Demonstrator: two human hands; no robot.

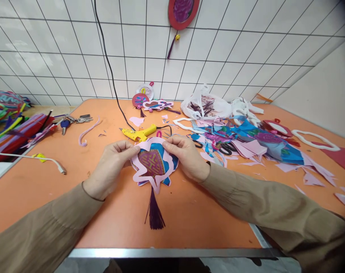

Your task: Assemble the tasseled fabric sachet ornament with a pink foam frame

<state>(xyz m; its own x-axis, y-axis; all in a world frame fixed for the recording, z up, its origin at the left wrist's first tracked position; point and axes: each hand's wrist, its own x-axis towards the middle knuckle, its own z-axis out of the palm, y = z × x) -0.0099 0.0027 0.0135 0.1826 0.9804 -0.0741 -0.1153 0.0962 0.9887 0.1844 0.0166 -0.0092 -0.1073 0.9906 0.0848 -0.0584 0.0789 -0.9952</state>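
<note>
Forearms angled inward. Fabric ornament [152, 163] pinched thumb-to-fingers at upper left by left hand [111, 165], upper right by right hand [188, 157], over middle of orange tabletop [200, 218]. Woven-look patch bordered by pink wavy frame [158, 179]; stringy dark tassel [155, 210] attached below. Yellow plastic glue gun [141, 132] placed just behind. Tabletop exposed around tassel to metal front edge [166, 253]; right side crowded by scraps [250, 148].

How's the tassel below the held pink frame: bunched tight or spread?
Spread at the bottom: the tassel is narrow beneath the pink frame, then fans out, strands straying picture-left.
</note>
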